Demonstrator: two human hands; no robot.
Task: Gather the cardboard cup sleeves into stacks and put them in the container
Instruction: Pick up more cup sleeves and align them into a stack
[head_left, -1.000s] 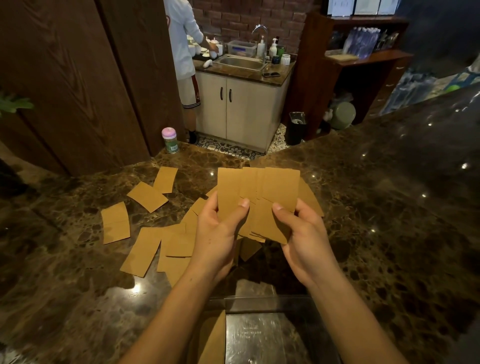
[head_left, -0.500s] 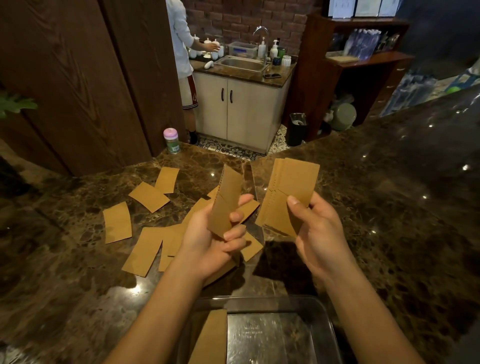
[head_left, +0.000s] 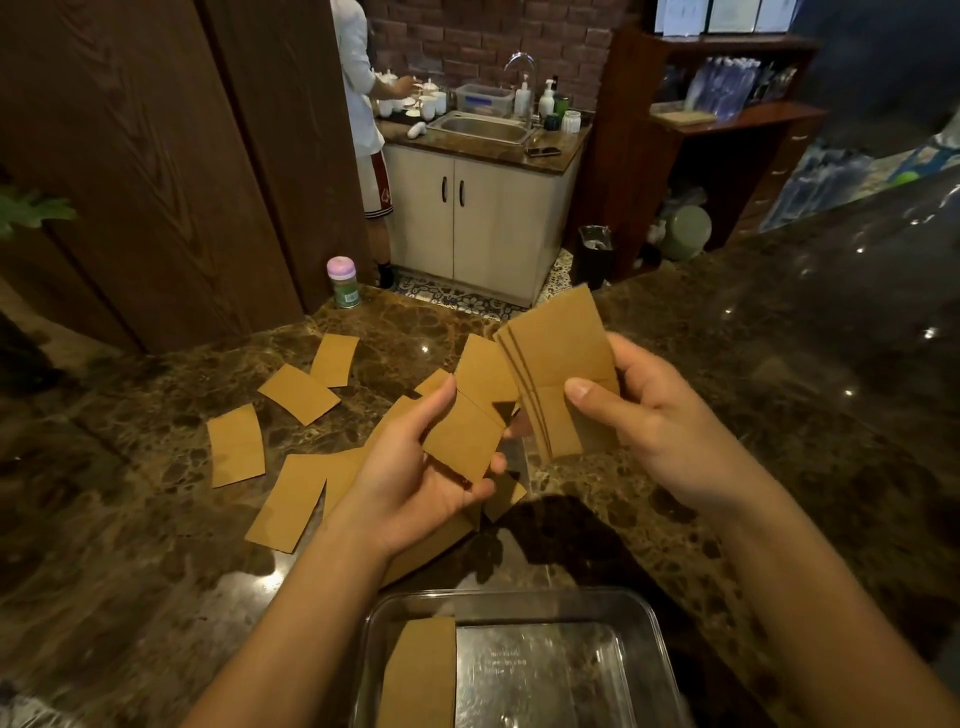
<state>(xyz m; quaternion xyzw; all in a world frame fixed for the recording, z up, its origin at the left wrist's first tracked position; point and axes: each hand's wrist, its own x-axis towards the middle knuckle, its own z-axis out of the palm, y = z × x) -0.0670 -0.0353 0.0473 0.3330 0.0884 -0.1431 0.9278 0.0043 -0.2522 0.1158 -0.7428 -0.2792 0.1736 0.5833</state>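
My left hand (head_left: 415, 478) grips a couple of flat brown cardboard cup sleeves (head_left: 467, 415) above the dark marble counter. To its right, my right hand (head_left: 660, 415) pinches a small stack of sleeves (head_left: 558, 358), thumb on top, with their edges fanned at the left. Several loose sleeves (head_left: 298, 392) lie scattered on the counter at the left, some partly hidden under my left hand. A clear plastic container (head_left: 649, 618) sits at the near edge between my forearms, with a sleeve stack (head_left: 421, 670) lying in its left side.
A pink-lidded green bottle (head_left: 343, 283) stands at the counter's far edge. Dark wooden panels rise at the left. Beyond the counter a person (head_left: 363, 104) stands at a sink cabinet (head_left: 483, 130). The marble counter (head_left: 779, 467) stretches to the right.
The one fanned bunch held by both hands has split into two bunches. The right hand's stack has tilted flatter and the left hand's sleeves have lowered toward it.
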